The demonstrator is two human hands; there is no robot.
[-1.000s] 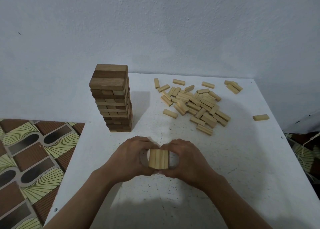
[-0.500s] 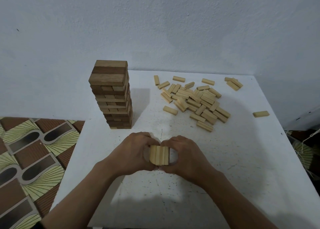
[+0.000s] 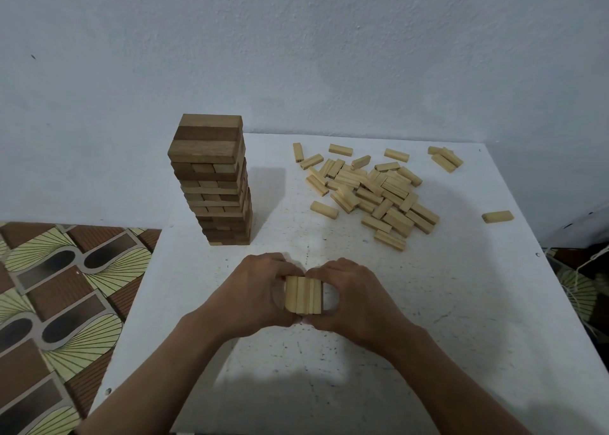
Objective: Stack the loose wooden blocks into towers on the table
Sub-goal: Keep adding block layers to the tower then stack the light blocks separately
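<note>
Squaring the base of a new tower

Left hand and right hand cup the block row on the desk, likely aligning it; loose blocks lie at one o'clock.

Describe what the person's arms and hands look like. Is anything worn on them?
The left hand and right hand are bare: no gloves, and no ring shows on the visible parts. The left forearm and right forearm are uncovered down to the picture's edge, with no sleeve, watch or bracelet in view.
</note>
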